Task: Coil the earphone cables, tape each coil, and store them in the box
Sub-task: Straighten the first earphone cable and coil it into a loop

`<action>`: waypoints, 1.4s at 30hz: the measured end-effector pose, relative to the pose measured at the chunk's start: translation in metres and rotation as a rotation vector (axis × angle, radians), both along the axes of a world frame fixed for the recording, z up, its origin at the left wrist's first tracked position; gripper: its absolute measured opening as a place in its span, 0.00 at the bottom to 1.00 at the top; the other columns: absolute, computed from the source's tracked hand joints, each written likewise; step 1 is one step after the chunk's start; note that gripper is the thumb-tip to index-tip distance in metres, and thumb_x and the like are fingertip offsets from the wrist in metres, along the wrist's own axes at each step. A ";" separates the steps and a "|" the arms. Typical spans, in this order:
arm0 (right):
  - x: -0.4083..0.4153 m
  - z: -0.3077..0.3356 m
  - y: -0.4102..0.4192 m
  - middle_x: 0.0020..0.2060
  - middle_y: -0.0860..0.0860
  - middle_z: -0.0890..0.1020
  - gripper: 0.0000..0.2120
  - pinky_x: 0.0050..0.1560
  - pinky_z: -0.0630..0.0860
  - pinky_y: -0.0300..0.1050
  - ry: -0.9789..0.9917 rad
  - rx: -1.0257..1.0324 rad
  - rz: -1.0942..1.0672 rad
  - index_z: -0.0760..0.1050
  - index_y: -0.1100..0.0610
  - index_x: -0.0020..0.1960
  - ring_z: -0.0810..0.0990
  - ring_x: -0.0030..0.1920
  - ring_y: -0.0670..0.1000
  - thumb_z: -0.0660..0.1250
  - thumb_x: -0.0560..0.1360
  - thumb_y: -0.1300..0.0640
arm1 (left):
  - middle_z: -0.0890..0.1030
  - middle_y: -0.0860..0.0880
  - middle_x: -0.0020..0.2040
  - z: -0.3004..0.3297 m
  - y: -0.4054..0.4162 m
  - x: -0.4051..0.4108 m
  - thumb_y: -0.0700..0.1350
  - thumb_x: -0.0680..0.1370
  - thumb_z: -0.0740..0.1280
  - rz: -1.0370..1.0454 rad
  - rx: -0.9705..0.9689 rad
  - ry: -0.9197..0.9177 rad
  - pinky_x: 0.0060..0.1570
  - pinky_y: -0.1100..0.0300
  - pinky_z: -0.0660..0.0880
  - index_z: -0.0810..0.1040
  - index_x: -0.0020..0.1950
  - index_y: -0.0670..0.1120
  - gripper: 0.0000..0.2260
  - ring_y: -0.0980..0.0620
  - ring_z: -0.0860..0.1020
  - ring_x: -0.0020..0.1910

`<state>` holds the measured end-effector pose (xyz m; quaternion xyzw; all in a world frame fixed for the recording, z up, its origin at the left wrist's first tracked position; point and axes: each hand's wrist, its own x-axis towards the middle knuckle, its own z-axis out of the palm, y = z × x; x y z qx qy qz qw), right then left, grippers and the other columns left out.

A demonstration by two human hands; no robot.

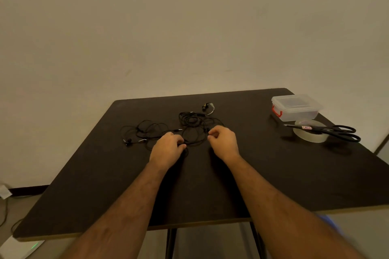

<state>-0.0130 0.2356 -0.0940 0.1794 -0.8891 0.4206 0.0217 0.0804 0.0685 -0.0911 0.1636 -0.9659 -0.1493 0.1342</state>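
Both hands (168,149) (223,143) pinch tangled earphone cables (189,124), sprawled left-right across table (210,185).

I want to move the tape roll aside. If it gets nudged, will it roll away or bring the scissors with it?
The tape roll lies flat on the table, so it would probably slide, not roll. The scissors rest across its top and would likely shift or slip off. It looks like clear tape, so probably light and easily pushed.
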 end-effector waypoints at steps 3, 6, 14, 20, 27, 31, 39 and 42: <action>-0.033 0.013 0.011 0.57 0.52 0.78 0.09 0.51 0.79 0.48 0.094 0.184 -0.074 0.78 0.52 0.59 0.78 0.53 0.52 0.65 0.79 0.55 | 0.77 0.51 0.58 0.004 -0.006 0.002 0.51 0.80 0.67 0.012 0.000 0.024 0.53 0.57 0.75 0.80 0.61 0.50 0.11 0.52 0.77 0.55; -0.051 0.020 0.009 0.65 0.54 0.73 0.19 0.60 0.74 0.53 0.114 0.422 0.027 0.71 0.49 0.69 0.71 0.64 0.56 0.65 0.79 0.49 | 0.78 0.50 0.57 0.011 -0.010 -0.001 0.50 0.79 0.67 0.019 0.017 0.042 0.55 0.55 0.76 0.80 0.62 0.50 0.12 0.52 0.78 0.54; -0.048 0.014 -0.009 0.63 0.52 0.74 0.19 0.64 0.69 0.57 0.182 0.654 0.136 0.74 0.52 0.65 0.71 0.65 0.56 0.64 0.78 0.44 | 0.78 0.50 0.57 0.018 0.008 -0.017 0.50 0.79 0.68 -0.015 0.032 0.061 0.54 0.57 0.75 0.79 0.63 0.49 0.13 0.52 0.78 0.54; -0.053 0.037 0.024 0.50 0.53 0.81 0.08 0.53 0.80 0.50 0.023 0.618 0.210 0.76 0.56 0.55 0.79 0.49 0.52 0.65 0.77 0.57 | 0.78 0.50 0.58 0.016 0.019 -0.016 0.50 0.79 0.68 -0.037 0.084 0.054 0.55 0.57 0.76 0.79 0.64 0.49 0.14 0.53 0.78 0.55; -0.042 0.106 0.059 0.33 0.52 0.76 0.06 0.35 0.81 0.47 -0.146 -0.203 0.225 0.76 0.62 0.43 0.75 0.32 0.50 0.62 0.76 0.64 | 0.78 0.51 0.62 0.040 0.043 -0.012 0.50 0.77 0.71 -0.118 0.232 0.098 0.57 0.58 0.74 0.73 0.72 0.49 0.23 0.54 0.77 0.56; -0.004 0.176 0.059 0.28 0.52 0.69 0.09 0.31 0.76 0.47 -0.308 -0.552 0.456 0.73 0.61 0.42 0.67 0.27 0.49 0.55 0.74 0.69 | 0.74 0.54 0.69 0.058 0.068 -0.015 0.55 0.71 0.76 -0.204 0.384 0.081 0.67 0.49 0.71 0.61 0.78 0.53 0.40 0.52 0.72 0.67; 0.038 0.257 0.099 0.28 0.51 0.70 0.09 0.33 0.78 0.46 0.106 -0.812 0.324 0.74 0.60 0.40 0.68 0.27 0.48 0.57 0.73 0.67 | 0.83 0.55 0.42 0.070 0.071 0.012 0.48 0.80 0.66 -0.213 0.356 0.144 0.48 0.60 0.73 0.81 0.43 0.50 0.08 0.58 0.79 0.45; 0.025 0.248 0.117 0.30 0.50 0.73 0.06 0.31 0.76 0.43 0.285 -0.646 0.108 0.76 0.60 0.43 0.70 0.29 0.46 0.60 0.73 0.64 | 0.83 0.52 0.33 0.096 0.068 0.026 0.48 0.81 0.64 -0.213 0.410 0.217 0.42 0.58 0.73 0.82 0.44 0.46 0.11 0.57 0.80 0.38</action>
